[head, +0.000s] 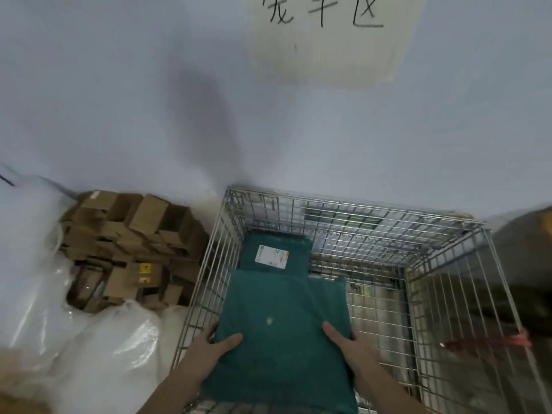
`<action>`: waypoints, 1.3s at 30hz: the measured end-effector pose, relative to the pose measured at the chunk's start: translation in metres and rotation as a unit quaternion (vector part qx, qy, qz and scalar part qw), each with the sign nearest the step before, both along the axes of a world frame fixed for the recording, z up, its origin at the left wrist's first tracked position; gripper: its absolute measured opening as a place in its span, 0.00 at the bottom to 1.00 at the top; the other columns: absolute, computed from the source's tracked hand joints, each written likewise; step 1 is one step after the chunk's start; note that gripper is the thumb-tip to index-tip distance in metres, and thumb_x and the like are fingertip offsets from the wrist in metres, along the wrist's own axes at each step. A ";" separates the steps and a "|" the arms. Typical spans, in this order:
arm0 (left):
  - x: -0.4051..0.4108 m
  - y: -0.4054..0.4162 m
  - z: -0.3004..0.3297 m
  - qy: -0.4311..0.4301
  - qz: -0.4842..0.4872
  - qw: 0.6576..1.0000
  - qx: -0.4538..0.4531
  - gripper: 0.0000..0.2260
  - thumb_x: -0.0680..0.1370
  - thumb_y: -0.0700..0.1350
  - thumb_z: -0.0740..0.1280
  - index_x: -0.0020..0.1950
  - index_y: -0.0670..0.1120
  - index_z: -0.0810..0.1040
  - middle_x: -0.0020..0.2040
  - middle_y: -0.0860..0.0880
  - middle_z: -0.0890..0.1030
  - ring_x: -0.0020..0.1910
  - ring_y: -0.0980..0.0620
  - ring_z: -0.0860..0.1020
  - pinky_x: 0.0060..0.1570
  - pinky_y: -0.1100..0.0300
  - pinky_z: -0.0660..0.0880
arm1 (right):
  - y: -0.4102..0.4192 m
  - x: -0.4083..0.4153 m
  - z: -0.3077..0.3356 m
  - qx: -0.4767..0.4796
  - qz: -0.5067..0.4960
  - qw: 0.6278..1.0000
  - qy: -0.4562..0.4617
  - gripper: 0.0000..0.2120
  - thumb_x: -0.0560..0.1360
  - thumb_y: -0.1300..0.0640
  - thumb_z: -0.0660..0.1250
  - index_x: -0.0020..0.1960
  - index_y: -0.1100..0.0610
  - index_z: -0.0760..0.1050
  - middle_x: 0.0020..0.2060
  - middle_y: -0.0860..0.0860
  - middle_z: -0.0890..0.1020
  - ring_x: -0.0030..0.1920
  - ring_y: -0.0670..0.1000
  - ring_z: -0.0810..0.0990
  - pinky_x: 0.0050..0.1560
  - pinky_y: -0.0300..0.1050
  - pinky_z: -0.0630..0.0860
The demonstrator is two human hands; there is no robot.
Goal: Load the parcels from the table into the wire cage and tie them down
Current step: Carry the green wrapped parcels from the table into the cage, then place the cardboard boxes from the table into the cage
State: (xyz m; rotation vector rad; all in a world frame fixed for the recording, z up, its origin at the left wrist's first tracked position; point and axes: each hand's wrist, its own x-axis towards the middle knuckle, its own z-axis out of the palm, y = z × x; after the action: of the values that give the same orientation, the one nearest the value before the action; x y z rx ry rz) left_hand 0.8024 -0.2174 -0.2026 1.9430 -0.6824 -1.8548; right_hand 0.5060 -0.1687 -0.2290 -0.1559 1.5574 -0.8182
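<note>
Teal plastic parcel (283, 333), flat mailer type, held over open top of wire cage (442, 234), at cage's left-near part. Left hand (213, 346) grips parcel's left edge: thumb lies across top face, fingers curled round the edge and underneath. Right hand (348, 342) grips right edge likewise, thumb on top, fingers wrapped under. Both forearms enter from bottom of frame.

Second teal parcel (276, 252), white shipping label (271, 256) face up, lies lower in cage toward back-left corner; near part covered by the held parcel. Whether the two touch: can't tell.

Cage: metal wire, open top, stands against pale wall (119, 100). Red cord (490, 342) knotted on right side wires, approx. mid-height.

Misc. items:
- Cardboard boxes (131, 243), brown, small, heaped loosely on floor just left of cage; some w/ yellow stickers.
- Clear plastic bags (44, 279), crumpled, at far left and in front of boxes, reaching up to cage's left-near corner.
- Paper sign (334, 37), handwritten black characters, fixed to wall above cage; top cut off by frame edge.
- Dark bulky item (522, 264) at right of cage, blurred, can't identify.
</note>
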 end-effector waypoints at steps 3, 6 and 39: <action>0.010 -0.007 -0.062 0.008 -0.020 0.999 0.044 0.46 0.41 0.58 0.87 0.57 0.50 0.78 0.49 0.48 0.86 0.47 0.43 0.86 0.40 0.53 0.83 | 0.001 0.016 -0.058 0.022 -0.030 0.999 0.019 0.29 0.63 0.52 0.83 0.61 0.57 0.78 0.50 0.55 0.86 0.48 0.58 0.85 0.41 0.49 0.83; 0.018 -0.012 -0.121 0.010 -0.037 0.995 0.092 0.47 0.47 0.57 0.86 0.63 0.44 0.78 0.49 0.49 0.85 0.48 0.45 0.84 0.43 0.54 0.81 | 0.004 0.028 -0.118 0.047 -0.028 0.998 0.029 0.40 0.49 0.42 0.87 0.57 0.56 0.81 0.50 0.56 0.86 0.49 0.58 0.85 0.46 0.52 0.83; 0.019 0.033 -0.254 -0.268 -0.118 0.940 0.174 0.28 0.79 0.55 0.70 0.69 0.36 0.68 0.57 0.41 0.78 0.53 0.41 0.79 0.55 0.51 0.78 | 0.037 0.055 -0.249 0.071 0.280 0.942 0.173 0.49 0.62 0.29 0.75 0.76 0.44 0.59 0.65 0.47 0.78 0.65 0.53 0.78 0.65 0.50 0.75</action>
State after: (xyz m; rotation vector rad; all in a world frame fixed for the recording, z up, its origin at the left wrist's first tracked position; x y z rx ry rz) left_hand 0.8218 -0.1847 -0.4571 2.7584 -0.8135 -1.6597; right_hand 0.5615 -0.1315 -0.4782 -0.6345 1.7668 -0.2318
